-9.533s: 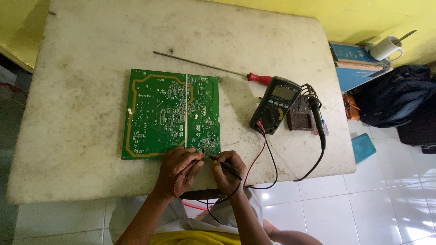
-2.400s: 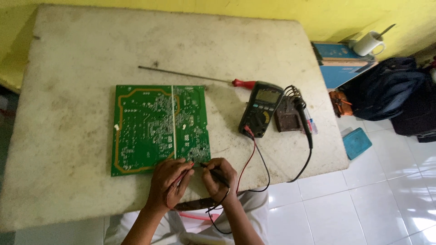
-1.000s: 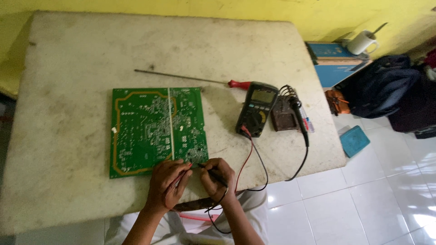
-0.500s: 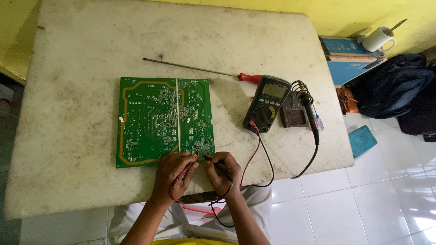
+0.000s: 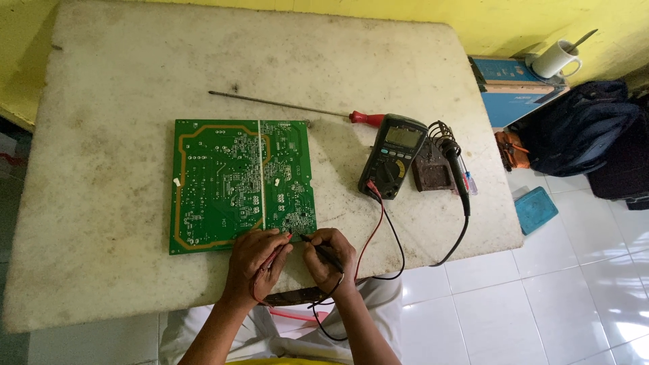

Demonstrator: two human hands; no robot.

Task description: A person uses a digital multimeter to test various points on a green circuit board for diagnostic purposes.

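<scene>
A green circuit board (image 5: 230, 182) lies solder side up on a worn white table (image 5: 122, 81). My left hand (image 5: 253, 260) holds a red test probe whose tip touches the board's near right corner. My right hand (image 5: 330, 255) grips a black test probe (image 5: 318, 247), its tip pointing at the same corner. Red and black leads (image 5: 378, 230) run from the probes to a dark multimeter (image 5: 392, 164) standing to the right of the board.
A long screwdriver with a red handle (image 5: 291, 107) lies behind the board. A soldering iron on its stand (image 5: 443, 165) sits right of the meter. Off the table's right side are a blue box, a white mug (image 5: 554, 59) and dark bags (image 5: 581, 128).
The view has shifted slightly as my head moved. Both hands stay at the board's near right corner with the probes; nothing on the table has moved.
</scene>
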